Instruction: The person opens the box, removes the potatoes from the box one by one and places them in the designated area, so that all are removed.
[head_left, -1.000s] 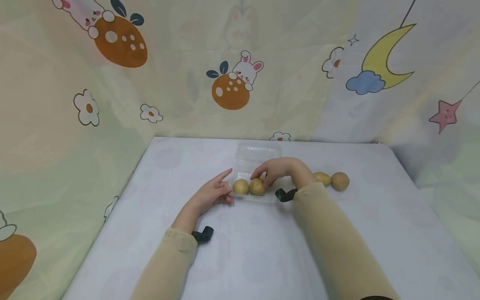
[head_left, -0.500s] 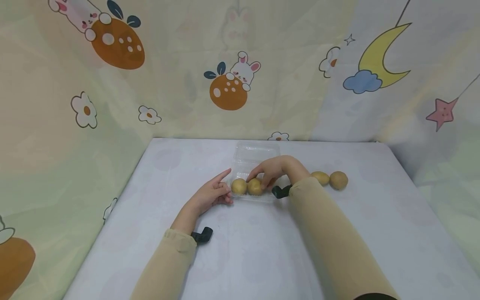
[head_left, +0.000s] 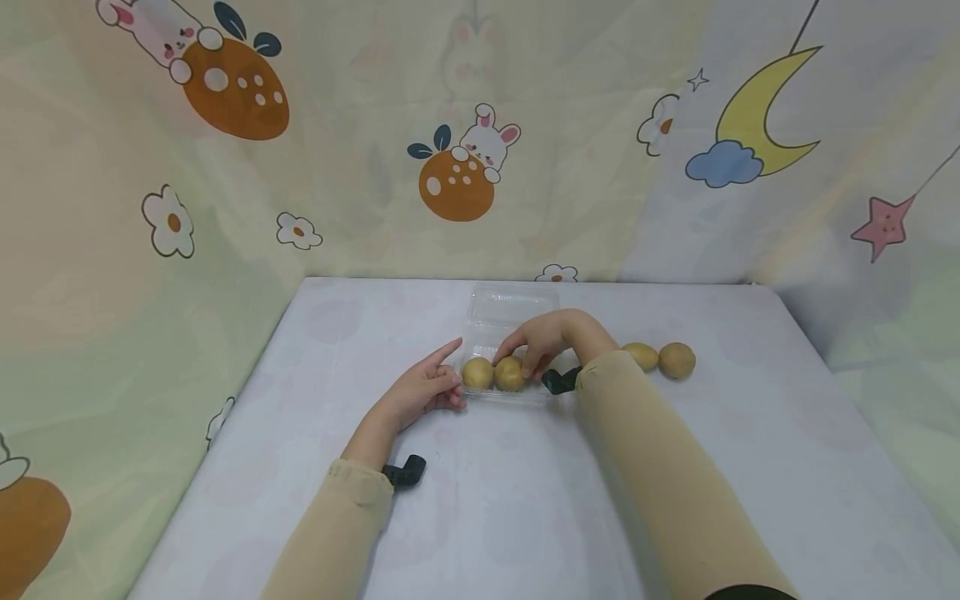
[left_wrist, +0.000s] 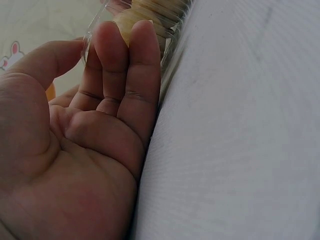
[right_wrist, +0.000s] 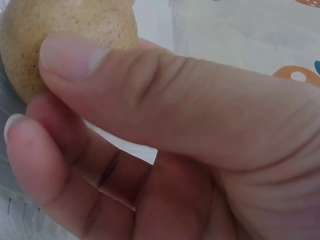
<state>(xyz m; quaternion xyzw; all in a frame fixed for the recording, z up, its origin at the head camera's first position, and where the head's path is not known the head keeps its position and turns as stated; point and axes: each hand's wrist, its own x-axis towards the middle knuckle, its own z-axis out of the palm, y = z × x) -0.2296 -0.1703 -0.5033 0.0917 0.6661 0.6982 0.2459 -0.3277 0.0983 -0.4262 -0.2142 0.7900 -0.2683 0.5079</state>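
A clear plastic box lies with its lid folded back on the table. Two potatoes sit side by side in its base: the left potato and the right potato. My right hand reaches in from above and grips the right potato; in the right wrist view its thumb presses against the speckled skin of that potato. My left hand rests at the box's left edge, index finger pointing away. In the left wrist view its fingertips touch the plastic wall.
Right of the box, partly behind the right forearm, lie an oval potato and a rounder potato. A white cloth covers the table. Behind it hangs a printed curtain.
My right hand has shifted slightly left, its index fingertip now between the two potatoes. The left hand holds its place at the box. The view has tilted slightly.
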